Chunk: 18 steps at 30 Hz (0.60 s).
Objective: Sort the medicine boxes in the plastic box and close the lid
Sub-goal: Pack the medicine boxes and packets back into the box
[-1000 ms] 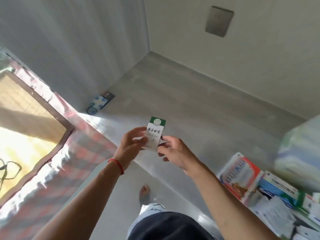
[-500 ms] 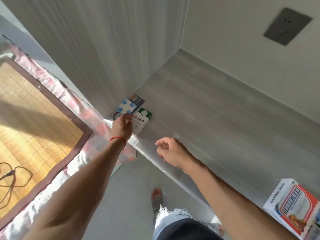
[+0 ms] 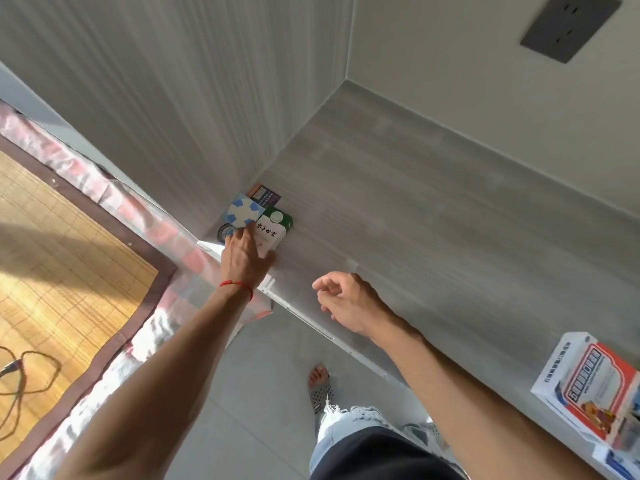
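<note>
The left hand [image 3: 246, 255] (arm reaching far) lies flat, fingers open, on the white-and-green cardboard medicine box [image 3: 273, 230]; the right hand [image 3: 346, 299] hangs half-curled, empty.

The left hand [image 3: 246, 258] lies flat on the green-and-white medicine box [image 3: 273, 229] in the far corner of the grey bench [image 3: 433, 220], touching a blue-and-white box [image 3: 243, 211], while the right hand [image 3: 346, 299] hovers loosely curled nearby, holding nothing.

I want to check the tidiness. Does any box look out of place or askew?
Yes. The blue-and-white box lies tilted, overlapping the green-and-white box under the left hand. The red-and-white box juts past the counter edge.
</note>
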Motion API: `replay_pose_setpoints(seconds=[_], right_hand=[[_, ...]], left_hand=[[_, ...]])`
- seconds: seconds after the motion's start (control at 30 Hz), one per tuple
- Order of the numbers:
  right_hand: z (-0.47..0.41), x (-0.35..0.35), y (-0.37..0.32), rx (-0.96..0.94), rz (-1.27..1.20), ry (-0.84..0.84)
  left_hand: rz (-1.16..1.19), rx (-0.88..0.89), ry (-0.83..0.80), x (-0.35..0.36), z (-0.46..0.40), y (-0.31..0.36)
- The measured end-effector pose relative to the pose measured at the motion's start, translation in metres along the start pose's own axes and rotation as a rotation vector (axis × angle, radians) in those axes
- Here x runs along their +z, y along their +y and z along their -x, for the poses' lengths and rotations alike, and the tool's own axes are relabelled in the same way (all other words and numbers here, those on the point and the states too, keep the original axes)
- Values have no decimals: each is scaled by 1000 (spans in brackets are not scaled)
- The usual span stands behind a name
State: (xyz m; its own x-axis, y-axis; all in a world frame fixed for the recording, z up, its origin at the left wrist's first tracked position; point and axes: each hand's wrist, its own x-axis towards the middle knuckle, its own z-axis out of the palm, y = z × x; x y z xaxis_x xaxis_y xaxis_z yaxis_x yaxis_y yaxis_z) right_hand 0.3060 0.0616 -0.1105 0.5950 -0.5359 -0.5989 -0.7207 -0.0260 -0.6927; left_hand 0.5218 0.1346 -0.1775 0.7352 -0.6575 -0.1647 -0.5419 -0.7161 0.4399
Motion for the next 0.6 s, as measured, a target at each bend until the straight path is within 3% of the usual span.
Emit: replay_pose_setpoints(seconds=[0.1, 0.23, 0.4, 0.6], right_hand=[[5, -6, 10, -23, -39, 61], [25, -32, 31, -26, -115, 154], [81, -86, 91, 31, -205, 343], [181, -149, 210, 145, -280, 610]], left_hand=[[-110, 132, 70, -5, 18, 26], [52, 390, 87, 9, 65, 91], [350, 568, -240, 48, 134, 180], [286, 728, -553, 95, 208, 268]])
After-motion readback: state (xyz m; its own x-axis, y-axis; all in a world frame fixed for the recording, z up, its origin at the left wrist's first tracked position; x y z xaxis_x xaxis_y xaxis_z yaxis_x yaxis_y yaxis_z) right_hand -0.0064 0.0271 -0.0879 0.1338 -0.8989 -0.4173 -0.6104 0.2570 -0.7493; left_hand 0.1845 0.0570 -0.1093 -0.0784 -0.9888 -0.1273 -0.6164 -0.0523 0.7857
